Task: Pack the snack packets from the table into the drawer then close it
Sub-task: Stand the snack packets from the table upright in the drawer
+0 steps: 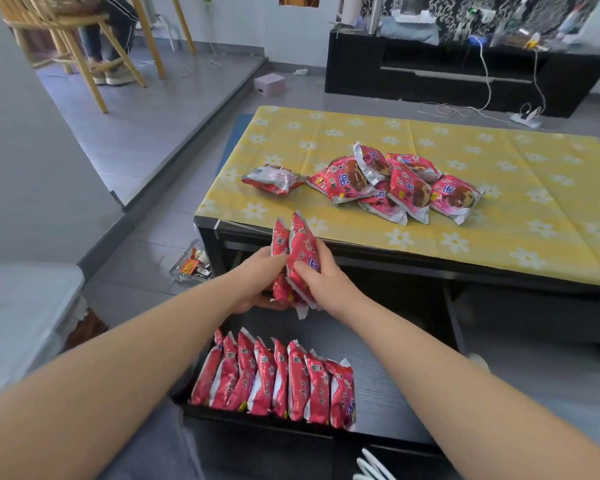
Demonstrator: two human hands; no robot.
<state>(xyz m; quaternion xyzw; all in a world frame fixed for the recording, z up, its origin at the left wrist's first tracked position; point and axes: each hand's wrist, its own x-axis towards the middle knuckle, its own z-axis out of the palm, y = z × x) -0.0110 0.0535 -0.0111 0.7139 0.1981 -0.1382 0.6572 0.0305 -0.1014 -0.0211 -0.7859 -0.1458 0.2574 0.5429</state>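
Both hands hold a small bunch of red snack packets (300, 252) upright above the open drawer (388, 382), in front of the table's near edge. My left hand (257, 271) grips the bunch from the left and below. My right hand (321, 271) grips it from the right. Inside the drawer, a row of several red packets (278, 382) stands on edge along the left front. A pile of several more packets (392, 181) lies on the yellow flowered tablecloth (499, 174), with one packet (274, 178) apart to its left.
The black low table (413, 261) carries the cloth. A clear tray of small items (193, 265) lies on the floor left of the table. A grey cushion (21, 313) is at the left. A black TV cabinet (465, 74) stands at the back, with cables and a power strip (527, 117).
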